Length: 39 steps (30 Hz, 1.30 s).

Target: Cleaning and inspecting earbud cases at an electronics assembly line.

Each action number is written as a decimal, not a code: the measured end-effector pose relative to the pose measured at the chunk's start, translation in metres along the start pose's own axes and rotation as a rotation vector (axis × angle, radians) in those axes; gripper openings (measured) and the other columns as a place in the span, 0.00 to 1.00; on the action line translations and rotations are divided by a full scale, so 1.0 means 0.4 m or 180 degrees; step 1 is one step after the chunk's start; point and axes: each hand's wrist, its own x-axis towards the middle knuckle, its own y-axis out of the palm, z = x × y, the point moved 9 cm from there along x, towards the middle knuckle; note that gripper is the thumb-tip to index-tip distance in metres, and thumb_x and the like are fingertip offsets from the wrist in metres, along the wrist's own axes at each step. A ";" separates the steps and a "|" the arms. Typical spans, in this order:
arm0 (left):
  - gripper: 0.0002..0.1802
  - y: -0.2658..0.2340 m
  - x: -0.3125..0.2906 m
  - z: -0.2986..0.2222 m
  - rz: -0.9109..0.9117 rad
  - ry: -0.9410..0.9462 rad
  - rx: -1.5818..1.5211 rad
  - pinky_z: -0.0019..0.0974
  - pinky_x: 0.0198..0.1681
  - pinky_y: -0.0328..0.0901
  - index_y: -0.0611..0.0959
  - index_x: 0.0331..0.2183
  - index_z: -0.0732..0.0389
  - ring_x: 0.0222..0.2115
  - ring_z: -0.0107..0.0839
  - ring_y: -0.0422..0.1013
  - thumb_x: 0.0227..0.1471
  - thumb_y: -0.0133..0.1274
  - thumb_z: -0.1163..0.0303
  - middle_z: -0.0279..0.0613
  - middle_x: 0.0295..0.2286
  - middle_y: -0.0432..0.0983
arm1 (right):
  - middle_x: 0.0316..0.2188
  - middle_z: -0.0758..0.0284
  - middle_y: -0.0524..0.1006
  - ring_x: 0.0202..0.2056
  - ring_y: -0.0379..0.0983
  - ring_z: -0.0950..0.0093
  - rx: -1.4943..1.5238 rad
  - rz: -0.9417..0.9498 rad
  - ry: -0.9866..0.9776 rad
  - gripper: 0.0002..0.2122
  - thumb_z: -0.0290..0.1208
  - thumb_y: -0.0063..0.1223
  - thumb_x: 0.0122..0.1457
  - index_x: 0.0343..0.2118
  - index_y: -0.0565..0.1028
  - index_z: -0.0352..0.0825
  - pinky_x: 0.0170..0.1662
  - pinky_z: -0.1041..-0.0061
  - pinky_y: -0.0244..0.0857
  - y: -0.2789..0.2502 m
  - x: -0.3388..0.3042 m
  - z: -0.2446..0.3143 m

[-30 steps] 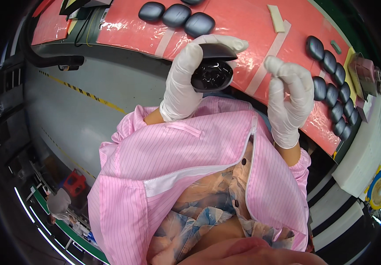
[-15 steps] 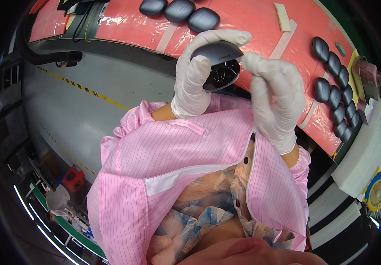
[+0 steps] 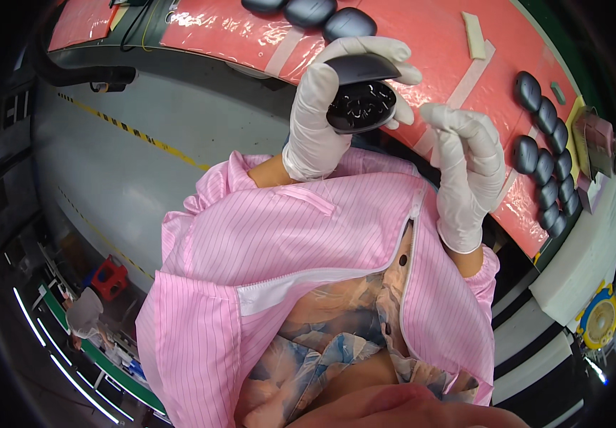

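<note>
My left hand, in a white glove, grips a dark grey earbud charging case above the near edge of the table. Its lid is raised, and the glossy black interior with bright reflections faces me. Fingers wrap behind the lid, while the thumb lies along the left side. Off to the right of the case, apart from it, is my right hand, also gloved. Its thumb and fingers are drawn together in a pinch. Whether anything small sits between those fingertips cannot be made out.
A red mat covers the table. Closed cases line its far side, and several more sit in rows at the right. A pale strip lies at the back. A black hose reaches in from the left; a fan stands lower right.
My right hand has drawn away from the case, to the right and slightly down. The case, held in my left hand, has turned and shows more of its interior.
</note>
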 end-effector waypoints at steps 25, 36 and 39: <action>0.45 0.007 -0.021 0.036 -0.0248 0.0350 0.0583 0.30 0.35 0.68 0.73 0.46 0.67 0.31 0.28 0.72 0.50 0.41 0.30 0.47 0.36 0.77 | 0.26 0.70 0.72 0.28 0.69 0.69 -0.1921 0.0161 -0.1798 0.14 0.19 0.56 0.43 0.36 0.77 0.37 0.32 0.71 0.59 0.139 -0.036 0.132; 0.57 0.015 -0.007 0.032 0.0075 -0.0004 -0.0269 0.29 0.24 0.71 0.70 0.48 0.71 0.27 0.34 0.76 0.43 0.36 0.22 0.55 0.36 0.76 | 0.36 0.64 0.74 0.28 0.69 0.82 0.1123 0.0084 -0.0292 0.09 0.19 0.47 0.60 0.41 0.75 0.29 0.31 0.83 0.62 0.010 -0.015 -0.007; 0.56 0.017 -0.006 0.033 0.0011 -0.0012 -0.0226 0.27 0.22 0.71 0.71 0.48 0.71 0.26 0.33 0.76 0.43 0.35 0.22 0.54 0.37 0.77 | 0.34 0.66 0.77 0.31 0.73 0.78 0.0384 -0.0072 -0.0877 0.12 0.14 0.51 0.53 0.41 0.74 0.31 0.33 0.82 0.65 0.001 -0.005 0.015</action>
